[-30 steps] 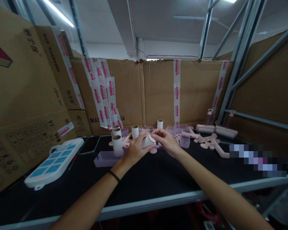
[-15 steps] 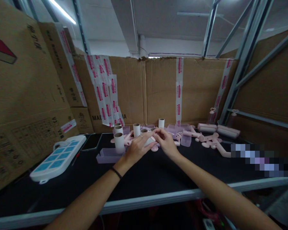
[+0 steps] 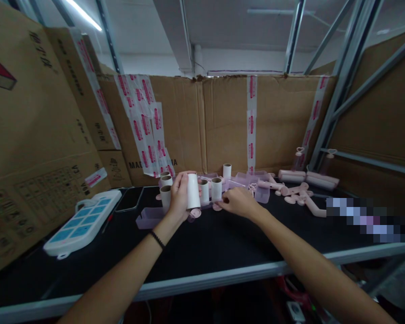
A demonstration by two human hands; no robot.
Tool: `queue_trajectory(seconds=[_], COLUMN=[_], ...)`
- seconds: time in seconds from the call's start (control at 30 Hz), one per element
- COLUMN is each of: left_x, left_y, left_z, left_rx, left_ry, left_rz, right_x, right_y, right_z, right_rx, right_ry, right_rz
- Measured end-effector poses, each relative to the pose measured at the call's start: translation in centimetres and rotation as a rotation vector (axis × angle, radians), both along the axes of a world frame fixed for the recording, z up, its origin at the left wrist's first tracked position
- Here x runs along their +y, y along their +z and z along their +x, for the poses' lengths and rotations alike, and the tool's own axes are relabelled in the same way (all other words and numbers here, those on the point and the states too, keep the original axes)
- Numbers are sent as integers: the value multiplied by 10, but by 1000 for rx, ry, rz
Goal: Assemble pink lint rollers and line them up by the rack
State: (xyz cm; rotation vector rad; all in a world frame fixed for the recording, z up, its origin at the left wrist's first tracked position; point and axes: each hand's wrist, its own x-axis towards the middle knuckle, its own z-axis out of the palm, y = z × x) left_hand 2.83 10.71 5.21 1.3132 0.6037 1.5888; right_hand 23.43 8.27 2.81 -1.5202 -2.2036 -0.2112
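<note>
White roll [image 3: 192,191] now upright in left hand [image 3: 178,198]

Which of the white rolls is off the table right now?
The roll gripped upright in the left hand; the other rolls stand on the table.

Left hand [image 3: 178,198] had been low, with a white roll [image 3: 193,191] lying sideways between both hands; it rose and turned the roll upright, fingers wrapped round its left side, a pink end cap showing just below the grip. Right hand [image 3: 238,202], which had pinched the roll's end together with the left, came off it and moved right of the grip, down to the table [image 3: 222,252], fingertips at a pale lilac piece [image 3: 234,184]. Two upright cardboard tubes [image 3: 216,189], previously hidden behind the hands, came into sight just right of the held roll.
</note>
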Motion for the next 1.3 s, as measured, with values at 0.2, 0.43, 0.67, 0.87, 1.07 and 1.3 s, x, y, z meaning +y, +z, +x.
queue_trajectory(seconds=[0.2,0.43,0.67,0.87,1.07,1.3], left_x=[0,1,-1,3,2,2], left_y=[-3,-4,-5,-9,-10,-9], left_z=[1,2,5,2,2,4], left_rx=[-42,-71,-107,-183,-225,-246], left_ry=[-39,-45,-34,32,-6,-31], left_rz=[-66,-77,-120,-146,-223,-107], right_x=[-2,-6,-12,-10,3,18], right_y=[-17,-24,-20,-12,-12,-29], right_z=[-18,-31,-40,-24,5,2], right_rx=[-249,-115,-63,-55,79,545], right_ry=[-66,-202,-269,-209,40,191], right_rz=[32,-59,-152,-176,-310,-589])
